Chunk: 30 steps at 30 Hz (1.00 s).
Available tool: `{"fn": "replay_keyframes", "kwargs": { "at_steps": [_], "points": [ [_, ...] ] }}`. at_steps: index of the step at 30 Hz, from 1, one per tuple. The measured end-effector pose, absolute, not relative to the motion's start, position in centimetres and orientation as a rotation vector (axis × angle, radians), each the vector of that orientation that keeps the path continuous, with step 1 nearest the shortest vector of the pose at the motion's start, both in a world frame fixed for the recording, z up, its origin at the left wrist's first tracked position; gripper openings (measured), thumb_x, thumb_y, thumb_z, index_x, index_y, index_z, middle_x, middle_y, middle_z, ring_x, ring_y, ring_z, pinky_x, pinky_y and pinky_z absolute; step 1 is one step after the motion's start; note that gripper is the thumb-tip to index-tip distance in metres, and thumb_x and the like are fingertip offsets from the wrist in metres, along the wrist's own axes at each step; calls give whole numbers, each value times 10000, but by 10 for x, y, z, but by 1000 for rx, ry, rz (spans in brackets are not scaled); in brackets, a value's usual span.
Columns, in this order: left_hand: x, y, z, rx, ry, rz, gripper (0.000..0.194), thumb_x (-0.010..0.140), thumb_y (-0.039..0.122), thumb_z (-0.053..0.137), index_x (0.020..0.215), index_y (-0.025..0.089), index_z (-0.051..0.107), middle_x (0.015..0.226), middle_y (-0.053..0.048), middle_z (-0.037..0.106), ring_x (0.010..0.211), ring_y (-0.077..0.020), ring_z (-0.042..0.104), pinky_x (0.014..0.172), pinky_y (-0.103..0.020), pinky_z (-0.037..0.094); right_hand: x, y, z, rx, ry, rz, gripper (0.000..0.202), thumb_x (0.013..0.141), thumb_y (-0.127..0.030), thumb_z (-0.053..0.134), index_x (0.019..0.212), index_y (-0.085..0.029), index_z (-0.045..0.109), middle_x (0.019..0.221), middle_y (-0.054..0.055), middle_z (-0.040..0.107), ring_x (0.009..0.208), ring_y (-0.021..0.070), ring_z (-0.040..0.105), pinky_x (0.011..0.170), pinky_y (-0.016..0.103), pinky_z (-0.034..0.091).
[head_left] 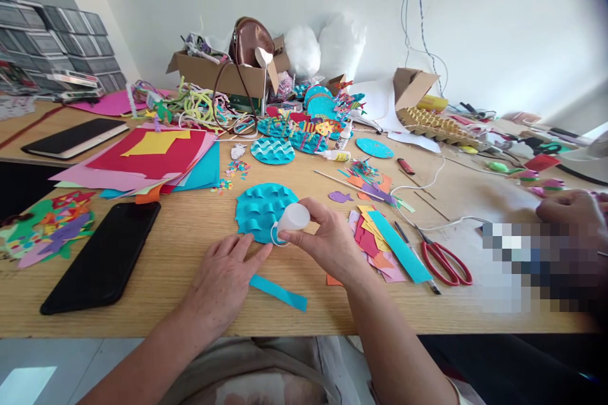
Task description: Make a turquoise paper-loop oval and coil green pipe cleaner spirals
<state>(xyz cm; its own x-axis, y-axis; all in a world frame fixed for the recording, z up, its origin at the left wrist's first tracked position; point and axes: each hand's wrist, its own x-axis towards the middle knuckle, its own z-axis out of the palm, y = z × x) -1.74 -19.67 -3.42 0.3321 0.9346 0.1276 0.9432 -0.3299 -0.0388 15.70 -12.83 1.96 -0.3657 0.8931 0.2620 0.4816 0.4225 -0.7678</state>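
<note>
Bottle (295, 218), white and translucent, sits at the centre of the frame, gripped between the thumb and fingers of the right hand (327, 237), tipped with its base up toward the camera. Below its lower end is a blue disc (259, 197) with rows of raised paper curls, just left of the right hand and ahead of the left hand (221, 278). That left hand is open, laid low with its fingers spread, the fingertips at the disc's lower edge; whether they press it down I cannot tell. Bottle and fingers hide the disc's lower right part.

A blue strip (280, 293) lies at lower centre, between the two forearms, one end by the left hand. Right of the right hand, paper scraps (368, 243) lie under a longer blue band (399, 247), with red-handled scissors (445, 261) beside them. A purple fish (341, 197) lies just above the right hand.

At lower left is a black phone (102, 256), with stacked coloured paper (190, 168) above it. Decorated blue pieces (304, 133) and a cardboard box (237, 79) fill the upper centre. Another person's hand (574, 215) is at the right edge.
</note>
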Motion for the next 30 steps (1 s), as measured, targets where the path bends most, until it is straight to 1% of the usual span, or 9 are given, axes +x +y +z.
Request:
{"fn": "replay_keyframes", "kwargs": {
  "at_steps": [4,8,13,17,21,25,30],
  "points": [
    [-17,-196,-35,-2463,-1754,-97,522,817,58,396,1256,322,493,1201,-99,547,1027,-267,508,814,-417,441,161,-128,19,-1121,-1872,849,215,654,-321,711,729,-202,548,676,-30,595,662,141,547,593,237,391],
    [-17,-196,-37,-2456,-1761,-105,535,813,45,396,1252,333,495,1207,-91,551,1028,-263,514,814,-416,444,168,-126,19,-1129,-1804,849,225,644,-314,723,724,-202,545,676,-36,602,659,138,553,582,231,387],
    [-17,-196,-39,-2460,-1772,-157,555,801,23,394,1247,334,503,1211,-103,551,1027,-267,519,822,-422,443,173,-123,17,-1131,-1820,821,211,660,-321,710,728,-201,550,696,-30,609,674,141,554,593,237,384],
    [-17,-196,-39,-2449,-1784,-116,563,794,13,381,1234,339,515,1201,-97,564,1026,-266,522,808,-425,453,173,-122,16,-1146,-1840,828,223,662,-336,704,742,-202,546,700,-33,603,691,146,559,609,242,392],
    [-17,-195,-38,-2447,-1777,-105,581,780,-2,376,1228,338,523,1189,-108,570,1022,-285,528,802,-442,451,174,-122,18,-1161,-1865,798,223,662,-330,706,753,-202,548,709,-32,608,696,144,558,607,236,386],
    [-16,-195,-38,-2437,-1760,-96,607,764,-29,371,1227,332,527,1175,-118,575,1001,-286,541,789,-431,460,175,-123,19,-1175,-1887,748,217,661,-318,707,752,-199,550,714,-33,610,692,140,555,601,228,371],
    [-17,-195,-39,-2416,-1723,-64,584,764,-10,407,1225,326,531,1176,-109,572,1004,-279,539,799,-419,465,175,-122,15,-1193,-1909,740,225,667,-334,701,758,-203,543,705,-41,587,698,140,545,606,229,367]
  ]
}}
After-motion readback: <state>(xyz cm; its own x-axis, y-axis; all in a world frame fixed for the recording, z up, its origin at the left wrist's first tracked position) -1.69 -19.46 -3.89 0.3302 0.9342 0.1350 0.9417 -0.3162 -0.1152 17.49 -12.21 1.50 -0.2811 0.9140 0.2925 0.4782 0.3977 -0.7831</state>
